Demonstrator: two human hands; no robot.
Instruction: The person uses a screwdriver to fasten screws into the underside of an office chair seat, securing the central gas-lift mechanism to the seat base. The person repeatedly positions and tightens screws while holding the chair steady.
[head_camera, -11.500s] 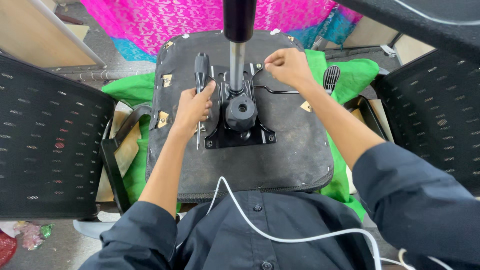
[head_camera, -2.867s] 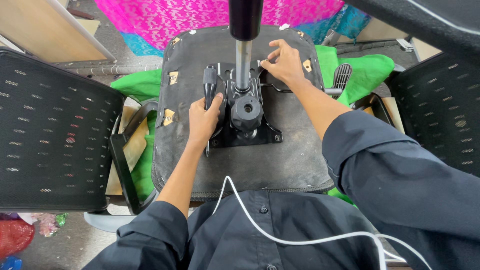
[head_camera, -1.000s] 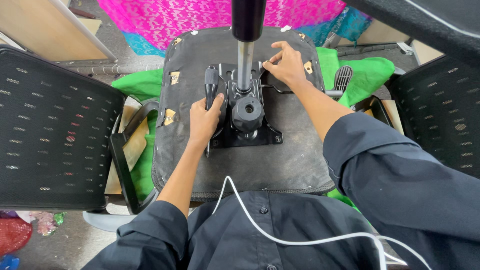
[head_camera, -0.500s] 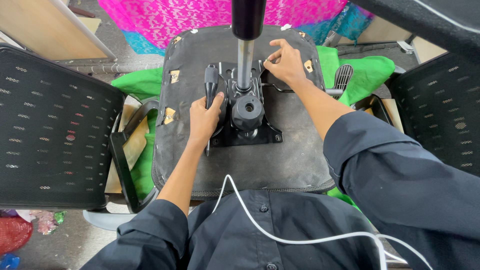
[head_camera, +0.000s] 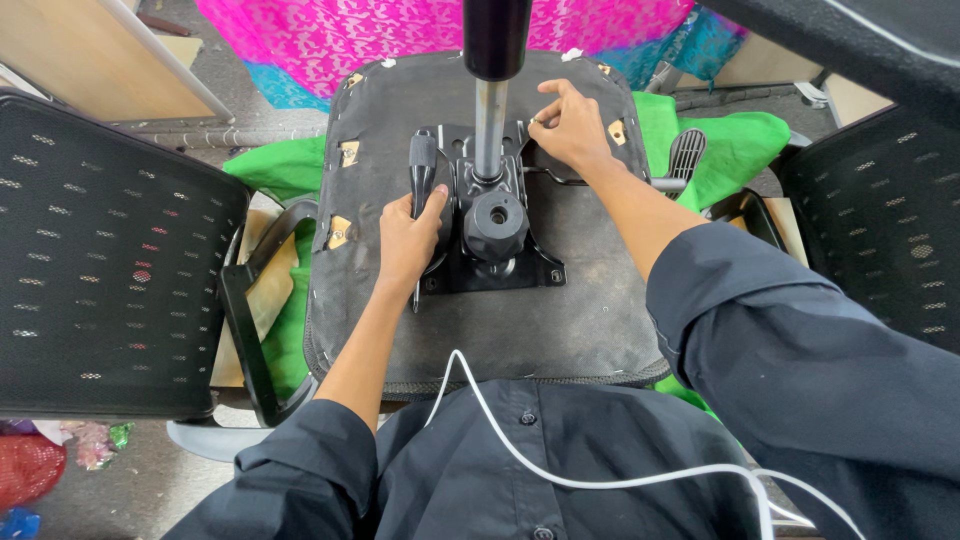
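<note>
Head view: upturned chair seat (head_camera: 560, 330) lies across my lap, underside up, so its black mechanism plate (head_camera: 490, 235) and steel column (head_camera: 489, 125) face me. My left hand (head_camera: 405, 240) is wrapped shut around one screwdriver (head_camera: 421, 185) at the plate's left edge; my right hand (head_camera: 570, 128) pinches something tiny at its far corner, I cannot tell what. Two mesh chair backs (head_camera: 110, 270) flank me, one per side

The left hand (head_camera: 408, 235) is stretched forward on a bare forearm, fingers curled and thumb raised. The right hand (head_camera: 572, 128) is extended further, fingertips pinched, its arm dark-sleeved.
</note>
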